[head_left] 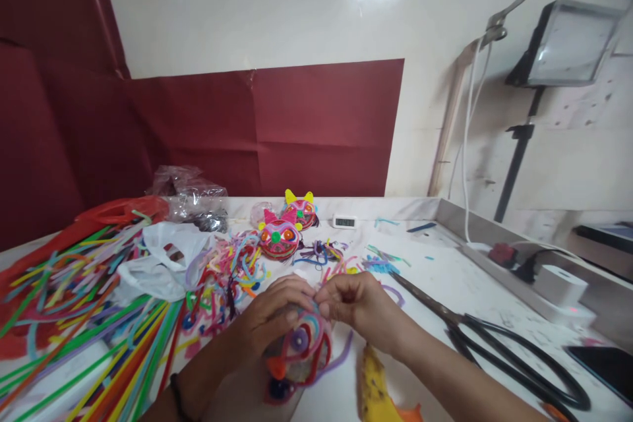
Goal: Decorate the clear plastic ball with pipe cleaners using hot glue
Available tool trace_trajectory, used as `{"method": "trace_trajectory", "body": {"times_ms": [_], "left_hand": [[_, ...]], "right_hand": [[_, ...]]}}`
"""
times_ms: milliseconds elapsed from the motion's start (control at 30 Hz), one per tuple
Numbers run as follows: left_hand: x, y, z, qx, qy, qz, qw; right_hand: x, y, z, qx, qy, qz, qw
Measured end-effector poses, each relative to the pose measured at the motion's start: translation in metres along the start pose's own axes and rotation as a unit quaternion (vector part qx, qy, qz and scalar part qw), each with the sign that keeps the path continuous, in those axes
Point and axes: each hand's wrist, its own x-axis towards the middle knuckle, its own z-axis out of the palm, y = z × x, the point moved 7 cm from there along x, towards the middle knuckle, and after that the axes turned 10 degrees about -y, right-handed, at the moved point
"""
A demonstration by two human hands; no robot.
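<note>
Between my hands is a round craft head covered in coloured pipe cleaners, with a purple eye and an orange piece on its front. My left hand is wrapped over its upper left side. Thumb and forefinger of my right hand are pinched at its top edge; what they pinch is too small to make out. From its right side a purple pipe cleaner trails out. Below my right wrist lies a yellow piece with dark spots. Large black scissors rest open to the right.
Two decorated lion-like heads stand at the back, near a small digital clock. Pipe cleaners are heaped on the left with a white plastic bag. A power strip and a phone lie on the right.
</note>
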Motion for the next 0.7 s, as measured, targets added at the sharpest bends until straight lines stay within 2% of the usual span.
{"method": "trace_trajectory", "body": {"times_ms": [300,500,700], "left_hand": [[-0.001,-0.002,0.000,-0.025,0.012,-0.021,0.999],[-0.002,-0.002,0.002,-0.046,0.005,-0.032,0.998],[-0.004,-0.004,0.004,-0.071,0.011,-0.091,0.993]], "right_hand": [[0.007,0.000,-0.002,0.042,-0.018,0.022,0.999],[0.010,-0.004,-0.002,-0.002,-0.017,0.011,1.000],[0.004,-0.010,0.000,-0.087,-0.017,-0.010,0.996]]}}
